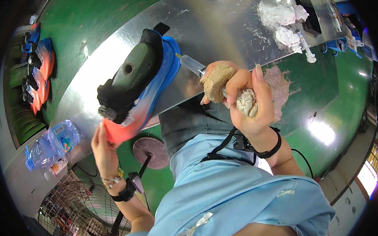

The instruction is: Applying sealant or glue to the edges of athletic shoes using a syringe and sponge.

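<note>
A green floor (313, 95) spreads beneath everything. Across it runs a shiny metal desk (219, 29), and at the lower left stands a round wire fan (77, 205). A green rack (24, 117) at the far left holds several red and blue shoes.

On the desk, near its front edge, lies one blue-and-red shoe (153, 100) with black parts, a dark green foot form (144, 63) set inside it. Its red end points toward the person and sits right at the left grip (103, 148), whose fingers touch its edge; whether the thumb clamps from below I cannot tell. The shoe lies to the left of the right grip (246, 95), apart from it.

Clear plastic bottles (64, 137) lie at the left, just beside the left grip. Crumpled white paper (281, 15) lies in a heap at the far right of the desk, next to a dark flat phone (307, 12).

The right grip is closed around three things: a tan sponge (217, 81) between the fingers, a clear syringe (192, 66) whose yellow tip points to the shoe's blue side, near it, and a crumpled whitish wad (246, 102) against the palm.
</note>
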The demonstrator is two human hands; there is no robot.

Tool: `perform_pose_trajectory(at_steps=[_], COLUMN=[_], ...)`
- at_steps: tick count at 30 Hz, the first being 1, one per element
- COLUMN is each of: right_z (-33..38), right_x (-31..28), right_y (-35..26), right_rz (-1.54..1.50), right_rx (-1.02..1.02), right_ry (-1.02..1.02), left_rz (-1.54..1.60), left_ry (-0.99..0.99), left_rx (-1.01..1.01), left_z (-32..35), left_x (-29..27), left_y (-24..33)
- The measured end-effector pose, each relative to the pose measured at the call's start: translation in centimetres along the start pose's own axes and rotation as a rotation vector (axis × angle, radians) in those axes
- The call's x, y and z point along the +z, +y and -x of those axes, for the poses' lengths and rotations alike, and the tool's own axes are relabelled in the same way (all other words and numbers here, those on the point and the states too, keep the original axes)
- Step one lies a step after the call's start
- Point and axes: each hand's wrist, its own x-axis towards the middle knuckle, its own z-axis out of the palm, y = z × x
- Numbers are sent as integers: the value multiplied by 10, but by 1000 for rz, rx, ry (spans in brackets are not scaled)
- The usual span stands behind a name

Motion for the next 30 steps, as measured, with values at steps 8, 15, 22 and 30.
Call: perform_pose_trajectory(at_steps=[8, 15, 22, 30], right_z=[6, 14, 18, 32], right_x=[15, 15, 8, 8], right_y=[-8, -23, -33, -58], right_rz=[-76, 1, -66, 361], right_rx=[64, 132, 116, -135], right_ry=[35, 39, -56, -137], left_rz=[243, 366, 525, 670], left_ry=[-379, -549, -636, -819], left_rx=[-144, -229, -232, -322], left_z=[45, 44, 46, 39], left_x=[27, 49, 77, 115], left_y=[-39, -53, -63, -64])
